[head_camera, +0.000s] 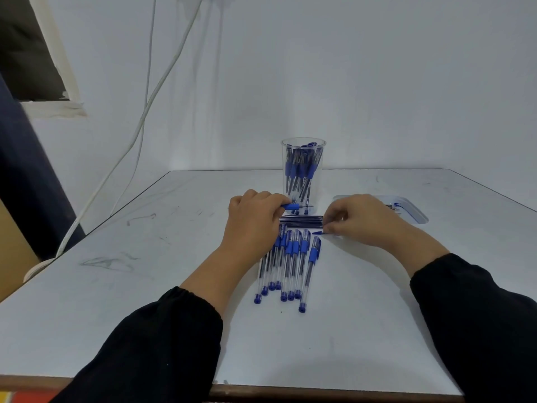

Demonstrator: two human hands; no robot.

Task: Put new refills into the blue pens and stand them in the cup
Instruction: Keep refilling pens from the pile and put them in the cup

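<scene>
A clear cup (303, 158) holding several blue pens stands at the middle back of the table. My left hand (252, 219) grips a blue pen (293, 206) in front of the cup, tip pointing right. A bundle of dark refills (302, 221) lies crosswise between my hands. My right hand (360, 219) pinches a small blue pen part (318, 232) beside the right end of the refills. Several capped blue pens (290, 263) lie side by side on the table below the refills.
A shallow clear tray (415, 213) with a few small dark pieces sits right of my right hand. The white table (145, 271) bears pen marks. White cables (139, 126) hang down the wall at the left.
</scene>
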